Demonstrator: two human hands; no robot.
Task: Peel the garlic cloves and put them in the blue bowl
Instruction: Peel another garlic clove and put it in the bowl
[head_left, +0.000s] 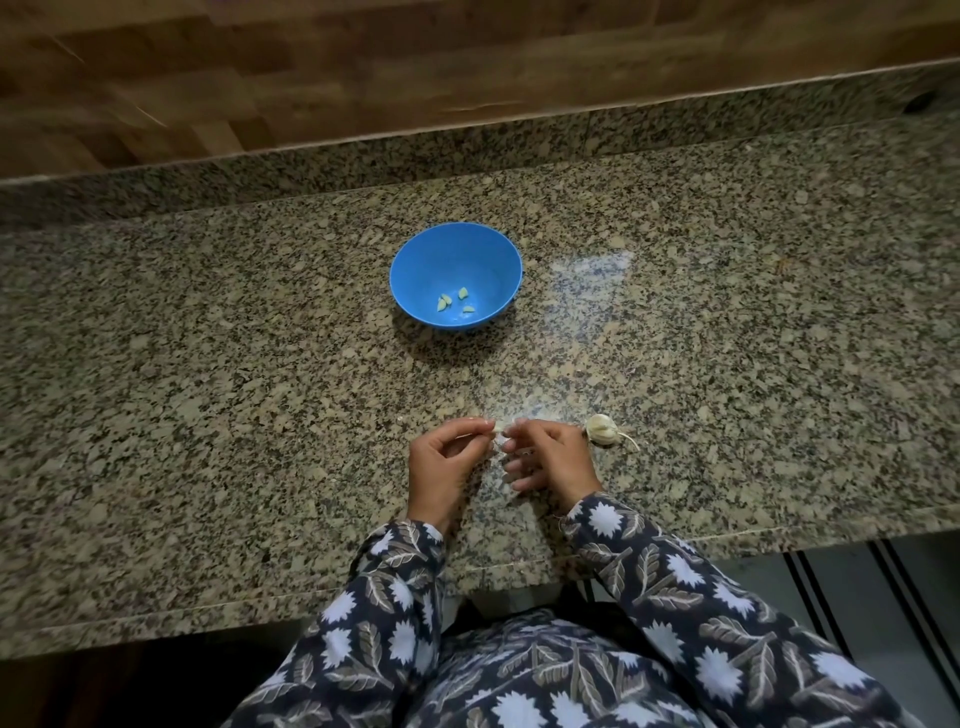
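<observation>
Granite surface (208, 338) fills my view. Near its front edge I see the left hand (441, 462) and the right hand (550, 460) meeting, the fingers of both curled and pinching one garlic clove (500, 427) between their tips. Just right of the right hand lies the garlic bulb (601, 429) on the stone. Farther back, well apart from the hands, stands the blue bowl (415, 265) with a few peeled cloves (443, 302) at its bottom.
</observation>
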